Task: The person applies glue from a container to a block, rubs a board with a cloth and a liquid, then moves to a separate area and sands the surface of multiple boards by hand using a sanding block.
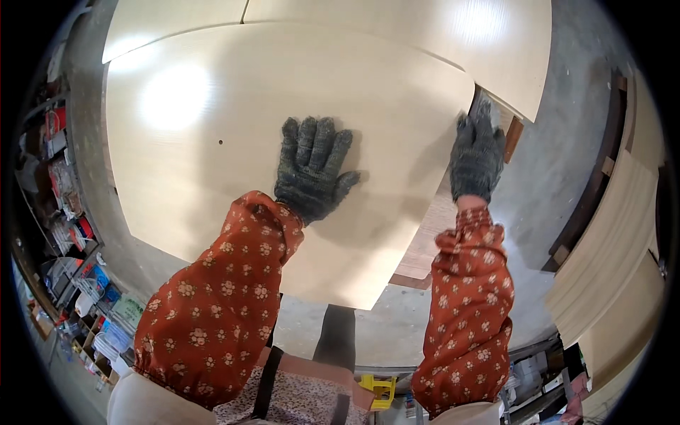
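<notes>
A large pale wood-grain panel with one small dark hole lies flat in front of me. My left hand, in a dark grey knitted glove, rests palm down near the panel's middle with its fingers spread. At the panel's right edge is my right hand, gloved the same way. Its fingers stretch away from me and are slightly blurred at the tips; whether its palm touches the edge I cannot tell. Nothing shows in either hand. Both forearms wear orange-red flowered sleeves.
More pale panels lie beyond the large one. Under its right side a brownish board shows. Long boards stack at the far right on the grey floor. Cluttered shelves line the left; a yellow plastic object stands near me.
</notes>
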